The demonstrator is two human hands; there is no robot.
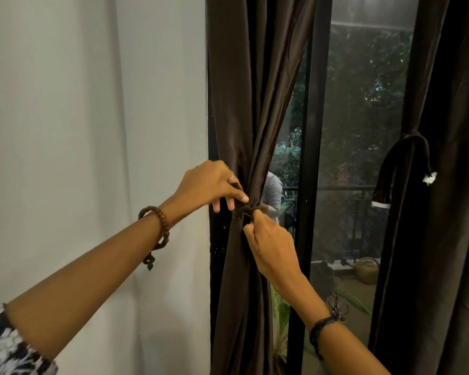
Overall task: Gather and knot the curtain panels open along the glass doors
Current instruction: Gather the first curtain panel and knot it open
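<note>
The dark brown curtain panel (251, 104) hangs at the left edge of the glass door (360, 131), next to the white wall (92, 131). It is gathered into a narrow waist at middle height, where a thin brown tie-back (246, 210) goes around it. The left hand (211, 185) is at the left side of this waist; its thumb and index finger reach to the tie, and the other fingers (216, 207) point down, loosely spread. Whether it really pinches the tie, I cannot tell. The right hand (271, 243) is just below and right of the waist, its fingers curled and grasping the end of the tie-back. Both hands are very near to each other, almost touching.

To the right, the black door frame (313, 158) stands close beside the panel, and open glass is between it and a second curtain panel (441, 239) at the right edge, which carries its own hanging tie-back (390, 169). Outside, a watering can (366, 270) stands on the balcony floor.
</note>
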